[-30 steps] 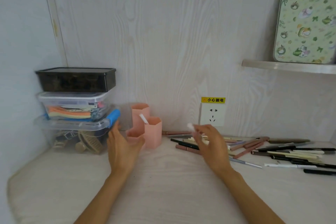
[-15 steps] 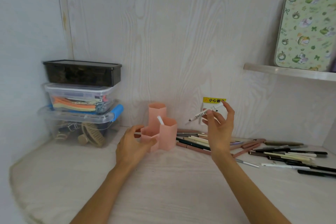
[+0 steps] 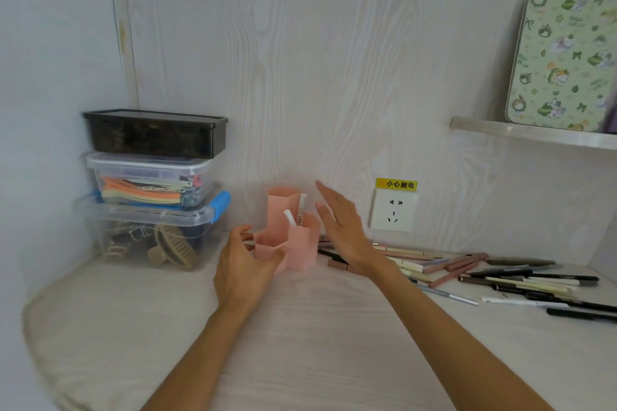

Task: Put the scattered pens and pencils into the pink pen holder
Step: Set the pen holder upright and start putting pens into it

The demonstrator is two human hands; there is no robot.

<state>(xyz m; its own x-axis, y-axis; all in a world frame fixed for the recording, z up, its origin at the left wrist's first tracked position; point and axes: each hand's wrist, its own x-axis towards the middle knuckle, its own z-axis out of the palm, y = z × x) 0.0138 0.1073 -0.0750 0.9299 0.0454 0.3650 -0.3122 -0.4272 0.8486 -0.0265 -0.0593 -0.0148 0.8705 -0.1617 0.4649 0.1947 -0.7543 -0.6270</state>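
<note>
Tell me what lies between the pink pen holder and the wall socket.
In the head view, the open right hand fills that stretch, beside the pink pen holder and left of the wall socket. Below it, a few scattered pens lie on the desk.

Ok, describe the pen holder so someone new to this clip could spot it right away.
Start at the stacked storage boxes in the left corner; just right of them, against the wood-grain wall, stands the pink pen holder. It is a cluster of hexagonal cups of differing heights, the only pink upright thing there, with two white pens sticking out.
</note>
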